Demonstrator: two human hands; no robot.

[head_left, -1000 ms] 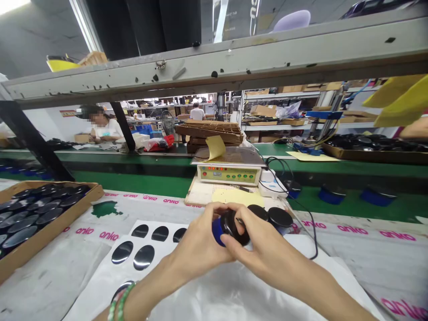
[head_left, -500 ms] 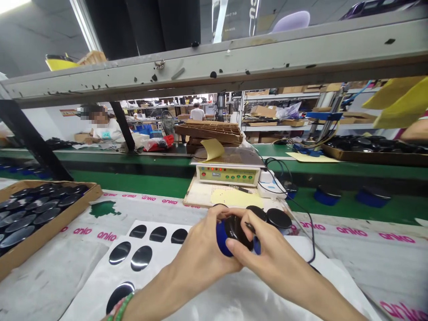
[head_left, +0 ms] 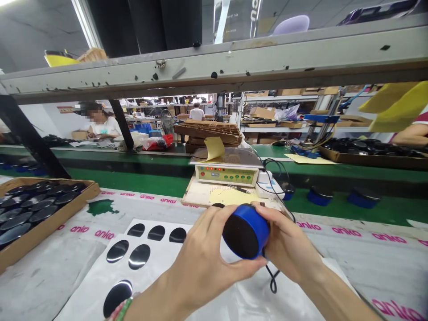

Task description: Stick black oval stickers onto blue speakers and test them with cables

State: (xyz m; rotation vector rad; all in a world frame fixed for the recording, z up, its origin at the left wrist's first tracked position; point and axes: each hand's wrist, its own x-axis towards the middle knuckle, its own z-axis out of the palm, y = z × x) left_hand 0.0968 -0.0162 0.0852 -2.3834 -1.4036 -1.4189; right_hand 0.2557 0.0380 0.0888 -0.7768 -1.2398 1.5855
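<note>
A squat round device (head_left: 250, 229) with a blue side wall and a flat black face is held up over the white sheet, its face tilted toward me and to the left. My left hand (head_left: 203, 249) wraps its left side, thumb stretched under the lower edge. From the right, my right hand (head_left: 287, 243) grips the blue rim, with most of its fingers hidden behind. Below the device hangs a looped black cord (head_left: 273, 284); where it attaches is hidden. Glossy black discs (head_left: 139, 257) lie on the white sheet (head_left: 90, 272) beside my left forearm.
At left stands a cardboard tray (head_left: 50, 223) of black-topped round pieces. Beyond my hands sits a cream control box (head_left: 227, 175) with lit red indicators. Blue round devices (head_left: 320, 195) sit on the green conveyor (head_left: 147, 175). A metal shelf beam (head_left: 187, 71) crosses overhead. Co-workers are farther back.
The device has been turned so its flat black face now points toward me. My right hand has shifted from its front to its right side. The hanging cord loop now shows.
</note>
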